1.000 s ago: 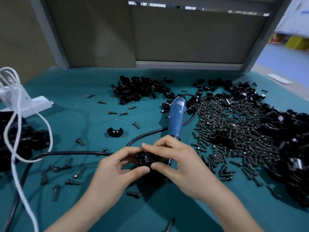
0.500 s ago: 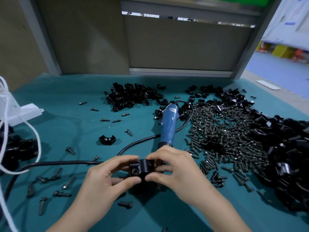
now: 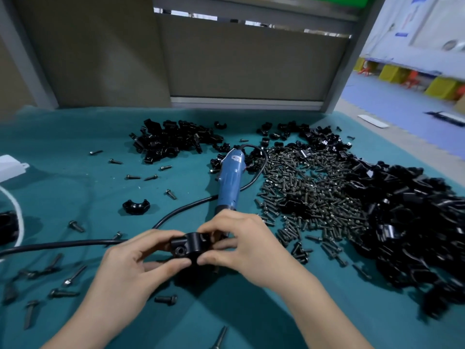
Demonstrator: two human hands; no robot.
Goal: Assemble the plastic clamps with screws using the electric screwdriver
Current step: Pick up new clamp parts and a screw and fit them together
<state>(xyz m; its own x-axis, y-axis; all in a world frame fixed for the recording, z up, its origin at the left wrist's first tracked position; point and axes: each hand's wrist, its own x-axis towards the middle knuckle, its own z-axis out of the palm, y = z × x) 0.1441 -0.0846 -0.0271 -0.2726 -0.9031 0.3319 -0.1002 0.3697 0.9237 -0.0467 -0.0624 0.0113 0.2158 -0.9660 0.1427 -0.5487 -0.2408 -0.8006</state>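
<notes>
A black plastic clamp is held just above the table near the front edge, pinched between thumb and fingers of the left hand on one side and of the right hand on the other; the hands are brought close together on it, and a round screw hole is seen on its near face. The blue electric screwdriver is laid flat just behind the right hand, untouched, tip hidden by the fingers, and its black cord is run left across the surface. One screw is seen just below the left hand, a lone clamp half left of the screwdriver. A dense pile of screws is spread right of the tool, a big heap of black clamp parts at far right, a smaller heap at the back. The table is covered in teal cloth, slightly rumpled. A white block is cut off at the left edge. The bench is backed by a grey-brown panel and a grey post; a blue floor and yellow boxes are seen beyond at right, blurred.
</notes>
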